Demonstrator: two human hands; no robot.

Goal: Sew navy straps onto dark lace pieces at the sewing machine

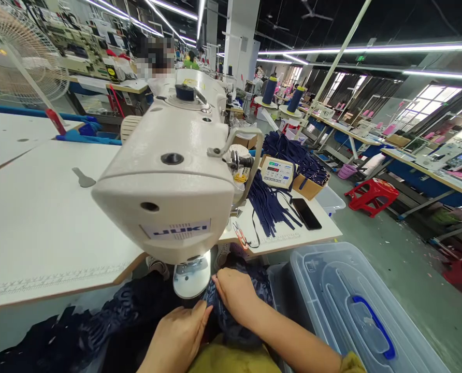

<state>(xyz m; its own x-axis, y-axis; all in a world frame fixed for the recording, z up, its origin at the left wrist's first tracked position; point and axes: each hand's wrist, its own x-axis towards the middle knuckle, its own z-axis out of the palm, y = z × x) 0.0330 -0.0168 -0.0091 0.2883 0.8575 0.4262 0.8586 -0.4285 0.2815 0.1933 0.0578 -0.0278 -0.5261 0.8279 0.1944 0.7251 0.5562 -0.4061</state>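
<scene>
Dark-blue patterned fabric (231, 325) lies bunched near the front of the sewing machine (169, 186), one narrow part running away from the person between left hand (182, 331) and right hand (234, 292), whose closed fingers pinch it, the right being nearer to the thick bunch.

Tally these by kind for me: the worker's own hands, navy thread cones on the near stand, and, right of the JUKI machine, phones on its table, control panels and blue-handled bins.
Hands: 2 (left hand, right hand)
Navy thread cones: 2
Black phone: 1
Control panel: 1
Blue-handled clear bin: 1
Total: 7
</scene>
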